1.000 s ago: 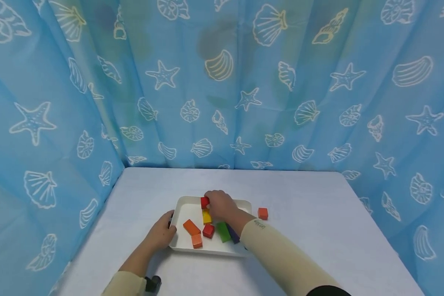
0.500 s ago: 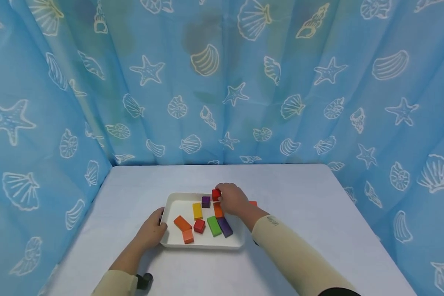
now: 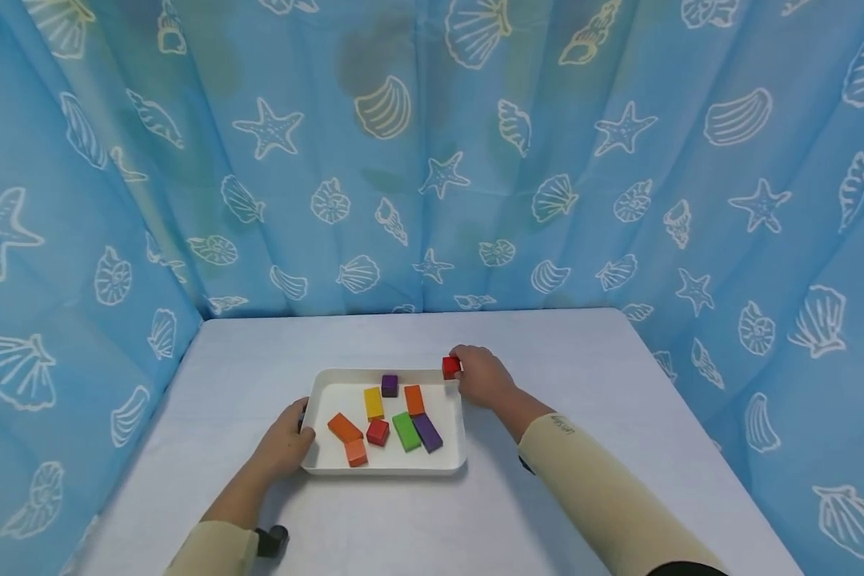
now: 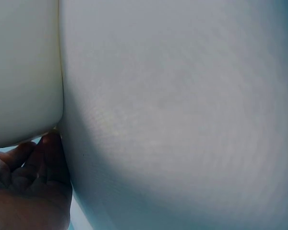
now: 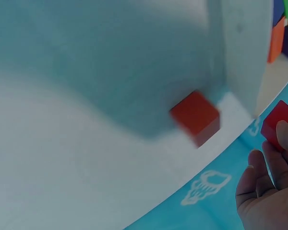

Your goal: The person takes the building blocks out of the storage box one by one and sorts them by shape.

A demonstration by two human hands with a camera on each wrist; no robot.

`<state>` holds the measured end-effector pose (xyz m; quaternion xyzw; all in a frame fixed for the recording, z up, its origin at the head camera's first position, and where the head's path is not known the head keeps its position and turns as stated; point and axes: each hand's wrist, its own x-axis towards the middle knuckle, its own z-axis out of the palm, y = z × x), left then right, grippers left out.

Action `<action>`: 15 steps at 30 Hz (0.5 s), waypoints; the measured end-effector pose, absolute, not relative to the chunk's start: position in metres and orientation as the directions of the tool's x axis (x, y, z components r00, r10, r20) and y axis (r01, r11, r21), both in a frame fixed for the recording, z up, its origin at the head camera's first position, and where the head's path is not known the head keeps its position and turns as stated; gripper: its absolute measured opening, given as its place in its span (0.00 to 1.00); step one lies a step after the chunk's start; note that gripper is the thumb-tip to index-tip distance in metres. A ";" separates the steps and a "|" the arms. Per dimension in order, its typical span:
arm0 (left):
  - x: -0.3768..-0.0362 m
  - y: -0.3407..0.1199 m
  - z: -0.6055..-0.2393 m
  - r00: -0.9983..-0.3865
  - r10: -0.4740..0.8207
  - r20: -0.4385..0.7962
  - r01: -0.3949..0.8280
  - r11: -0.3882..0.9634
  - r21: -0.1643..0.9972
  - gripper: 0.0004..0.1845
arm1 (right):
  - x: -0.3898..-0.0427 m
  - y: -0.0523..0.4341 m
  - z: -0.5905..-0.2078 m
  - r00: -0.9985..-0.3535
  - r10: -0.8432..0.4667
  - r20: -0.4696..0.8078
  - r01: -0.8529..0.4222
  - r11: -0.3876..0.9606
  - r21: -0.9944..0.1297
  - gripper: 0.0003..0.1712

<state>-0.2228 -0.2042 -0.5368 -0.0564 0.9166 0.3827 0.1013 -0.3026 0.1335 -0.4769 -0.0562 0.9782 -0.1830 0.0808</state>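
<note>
I am watching the right hand pinching a red cube in its fingertips, just outside the far right corner of the white tray. The right wrist view is showing that cube gripped between thumb and fingers, with another red cube lying on the table beside the tray's outer wall. The left hand is resting against the tray's near left edge, its thumb hooking over the rim; the left wrist view is showing fingers curling under the tray. Inside the tray I am counting 7 blocks: a purple cube, a yellow block, an orange block, a green block, a purple block, a small red cube and 2 orange pieces touching at the near left. A blue shell-print curtain is hanging around the table.
</note>
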 end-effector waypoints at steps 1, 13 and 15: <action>-0.223 -0.204 -0.537 -0.973 -0.026 -0.229 -0.181 0.702 0.688 0.36 | -0.304 0.138 -0.478 -0.981 -0.131 -0.142 -0.069 0.925 -0.374 0.34; -0.225 -0.204 -0.540 -0.972 -0.027 -0.233 -0.182 0.712 0.678 0.37 | -0.300 0.195 -0.487 -0.987 -0.055 -0.154 0.012 0.914 -0.405 0.34; -0.225 -0.204 -0.540 -0.972 -0.026 -0.232 -0.181 0.713 0.678 0.37 | -0.296 0.202 -0.488 -0.987 -0.053 -0.154 0.014 0.913 -0.407 0.34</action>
